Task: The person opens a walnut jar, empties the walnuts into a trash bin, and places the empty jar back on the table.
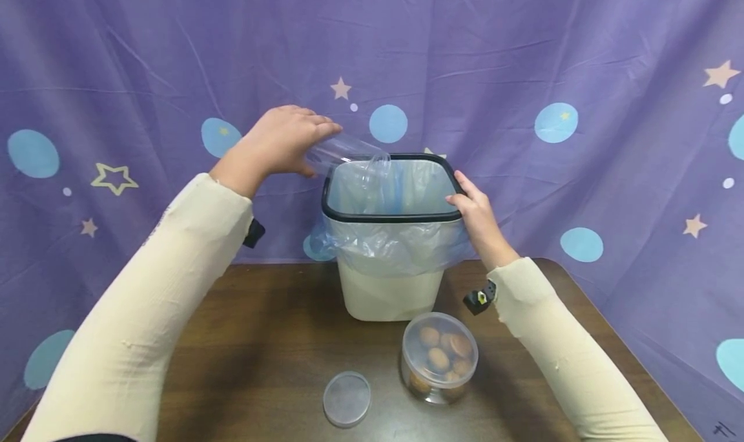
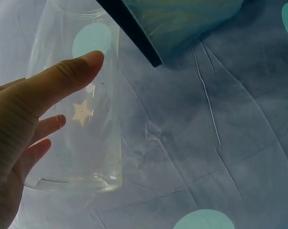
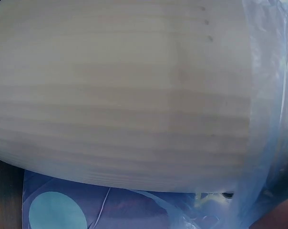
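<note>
My left hand (image 1: 290, 138) grips a clear plastic jar (image 1: 354, 157), tipped with its mouth toward the bin's opening. In the left wrist view the thumb and fingers (image 2: 63, 78) wrap the jar (image 2: 94, 148), which has see-through walls with a few small specks. A cream trash bin (image 1: 389, 293) with a black rim (image 1: 395, 218) stands upright, lined with a translucent bluish bag (image 1: 401, 245) folded over its edge. My right hand (image 1: 476, 219) holds the rim at its right side, thumb over the top edge. The right wrist view shows mostly the bin's ribbed wall (image 3: 125, 109).
In front of the bin stands a lidded clear jar (image 1: 440, 358) with round brown cookies inside. A small round translucent lid (image 1: 347, 399) lies to its left on the dark wooden table (image 1: 261, 364). A purple curtain (image 1: 465, 54) hangs right behind the table.
</note>
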{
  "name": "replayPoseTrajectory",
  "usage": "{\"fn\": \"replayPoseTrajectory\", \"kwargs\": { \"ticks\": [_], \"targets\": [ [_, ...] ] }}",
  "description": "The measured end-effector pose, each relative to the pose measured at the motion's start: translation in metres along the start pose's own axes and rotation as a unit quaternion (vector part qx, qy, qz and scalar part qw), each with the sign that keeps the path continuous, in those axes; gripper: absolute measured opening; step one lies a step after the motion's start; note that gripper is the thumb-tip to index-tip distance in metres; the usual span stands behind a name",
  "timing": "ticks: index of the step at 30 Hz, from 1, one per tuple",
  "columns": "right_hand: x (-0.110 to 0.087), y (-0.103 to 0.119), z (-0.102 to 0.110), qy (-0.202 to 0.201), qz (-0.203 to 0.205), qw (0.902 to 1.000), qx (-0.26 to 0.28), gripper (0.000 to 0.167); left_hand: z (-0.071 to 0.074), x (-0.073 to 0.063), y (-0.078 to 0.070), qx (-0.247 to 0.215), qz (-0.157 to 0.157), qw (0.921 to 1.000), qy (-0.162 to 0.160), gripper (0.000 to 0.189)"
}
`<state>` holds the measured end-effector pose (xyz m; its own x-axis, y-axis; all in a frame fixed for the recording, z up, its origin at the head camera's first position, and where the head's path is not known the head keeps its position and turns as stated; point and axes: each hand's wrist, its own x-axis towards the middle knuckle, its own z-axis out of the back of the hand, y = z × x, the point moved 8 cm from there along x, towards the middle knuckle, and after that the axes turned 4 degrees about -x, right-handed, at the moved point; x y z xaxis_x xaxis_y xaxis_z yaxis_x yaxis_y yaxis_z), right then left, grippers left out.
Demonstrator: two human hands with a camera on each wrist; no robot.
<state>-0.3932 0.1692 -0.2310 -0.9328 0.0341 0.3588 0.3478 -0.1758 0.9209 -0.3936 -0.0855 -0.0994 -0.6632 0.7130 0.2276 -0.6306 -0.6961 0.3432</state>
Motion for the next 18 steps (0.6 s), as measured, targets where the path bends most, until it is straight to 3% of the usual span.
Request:
{"fn": "replayPoseTrajectory", "kwargs": {
  "ticks": [12, 18],
  "targets": [
    [-0.001, -0.002, 0.003, -0.007, -0.004, 0.9999, 0.011, 0.066, -0.005, -0.006, 0.005, -0.013, 0.017, 0.9997, -0.01, 0.083],
    [-0.002, -0.002, 0.0, -0.004, -0.005, 1.0, 0.007, 0.066, -0.006, -0.01, 0.01, -0.042, 0.038, 0.9982, -0.02, 0.085]
  ]
}}
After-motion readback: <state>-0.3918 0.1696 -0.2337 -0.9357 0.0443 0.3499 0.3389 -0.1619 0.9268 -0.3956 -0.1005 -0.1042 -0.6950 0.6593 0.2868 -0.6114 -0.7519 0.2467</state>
